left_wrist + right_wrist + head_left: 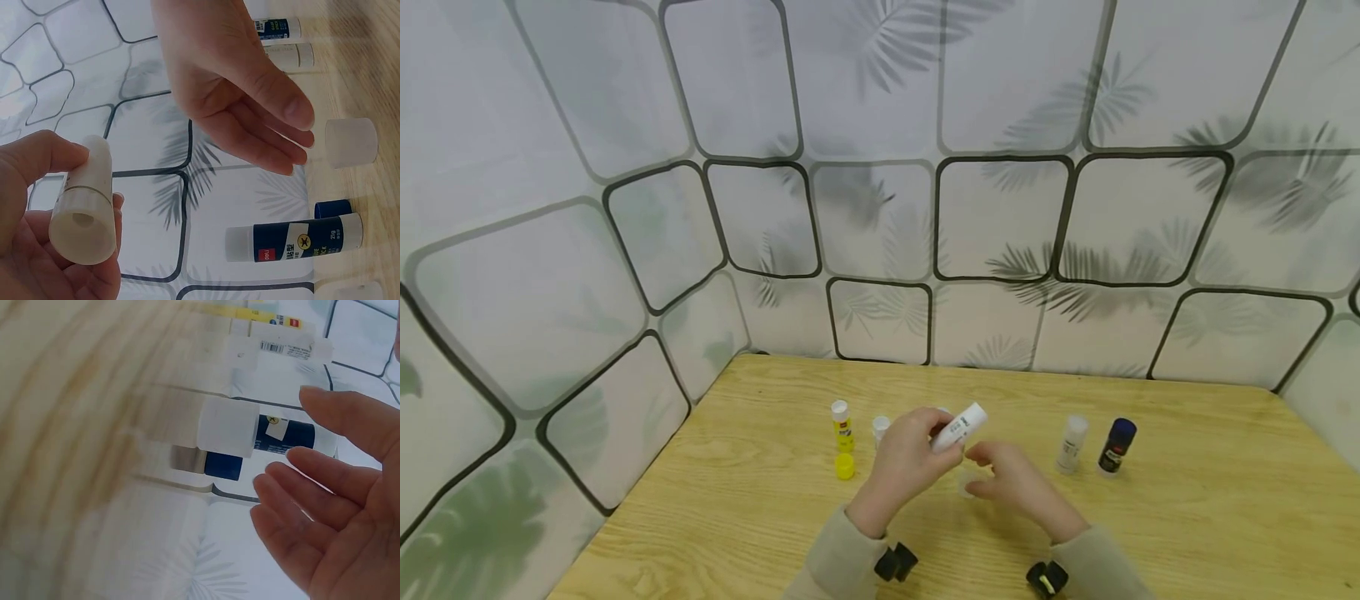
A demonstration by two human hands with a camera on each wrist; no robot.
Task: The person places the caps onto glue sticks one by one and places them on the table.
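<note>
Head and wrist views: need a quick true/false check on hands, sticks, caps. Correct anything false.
1. The left hand holds a white stick. True.
2. The right hand grips the yellow stick. False: it holds nothing, and that stick stands on the table.
3. The yellow cap sits on the table. True.
4. In the left wrist view, the blue cap is on the nearer blue stick. False: it is off, near the stick's base.
5. A white cap sits on the table near the right hand. True.
6. In the head view, the far-right stick lies on its side. False: it stands upright.
</note>
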